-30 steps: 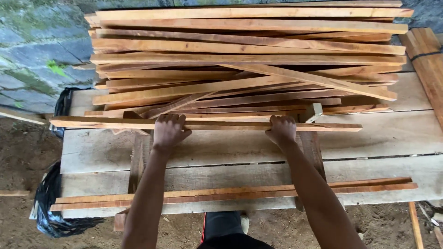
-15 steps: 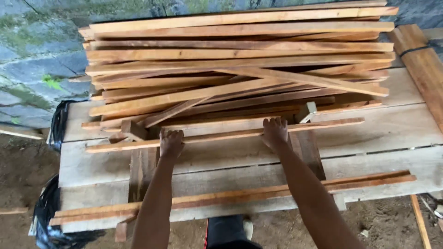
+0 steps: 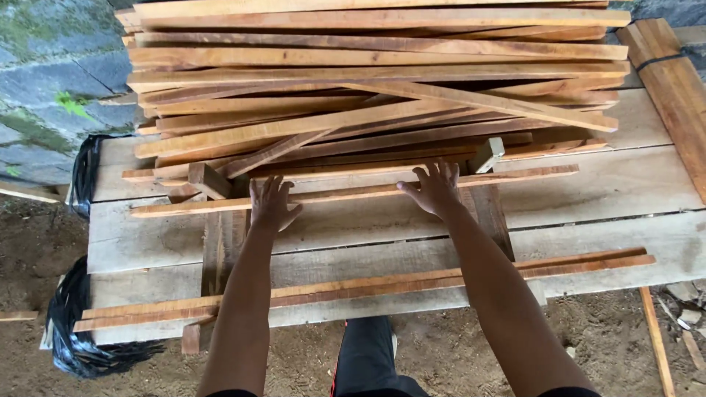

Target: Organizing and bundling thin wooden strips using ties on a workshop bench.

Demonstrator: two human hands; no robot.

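Left hand: left hand [image 3: 271, 203], palm down, fingers spread and extended flat over the long wooden strip [image 3: 353, 192]; pressing on top, not wrapped round it.
Right hand: right hand [image 3: 435, 187], also palm down, fingers fanned wide apart, fingertips at the far edge of the same strip; thumb out to the left.
Grip: neither hand closes on the strip. Whether the palms bear weight or only rest lightly, cannot tell from this angle.
Arms: both forearms reach straight forward from the bottom of the view, roughly parallel, the right one slanting in from lower right.
Strip position: lies crosswise on the plank table [image 3: 625, 191], just in front of the lumber pile [image 3: 368, 81], slightly tilted, left end nearer the person than the right end.
Pile: many thin reddish strips stacked loosely, some crossing at angles, filling the far half of the table.
Near edge: a second pair of strips [image 3: 368, 288] lies along the table's front edge, well apart from the hands.
Under the strip: two short wooden blocks [image 3: 206, 179] sit at the pile's foot, one near each hand.
Surroundings: black plastic sheet [image 3: 77, 323] at the table's left end; dirt ground [image 3: 456, 353] below; stone wall [image 3: 51, 81] at upper left.
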